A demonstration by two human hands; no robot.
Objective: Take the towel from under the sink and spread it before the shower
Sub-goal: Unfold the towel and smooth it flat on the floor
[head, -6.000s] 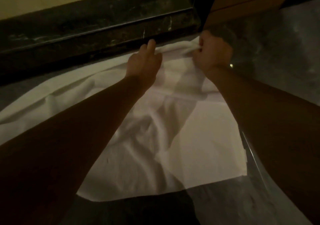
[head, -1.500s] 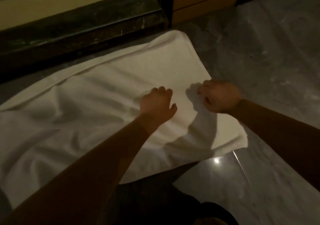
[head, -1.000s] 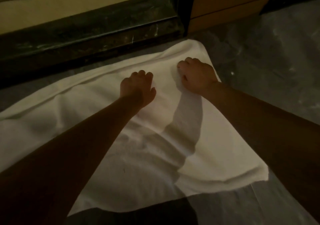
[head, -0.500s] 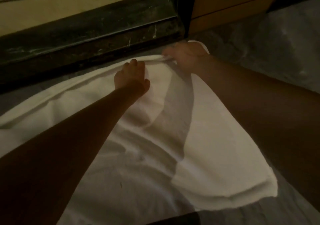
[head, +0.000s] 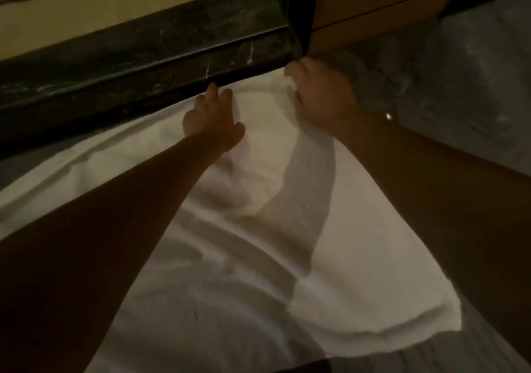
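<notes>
Right hand (head: 319, 98) pinches the towel (head: 330, 206) corner; left hand (head: 214, 118) presses flat, fingers straight, squaring its edge against the shower curb (head: 138, 68).

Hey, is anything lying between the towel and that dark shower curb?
Nothing visible. By the hands, the far edge of the towel meets the dark curb; the left hand presses it there and the right hand grips its corner.

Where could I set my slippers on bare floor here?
Bare grey floor lies right of the towel, below the wooden cabinet. A thin strip also shows far left, between towel and dark shower curb. Crowded: the towel's far corner, where the left hand presses and the right hand grips the edge.
</notes>
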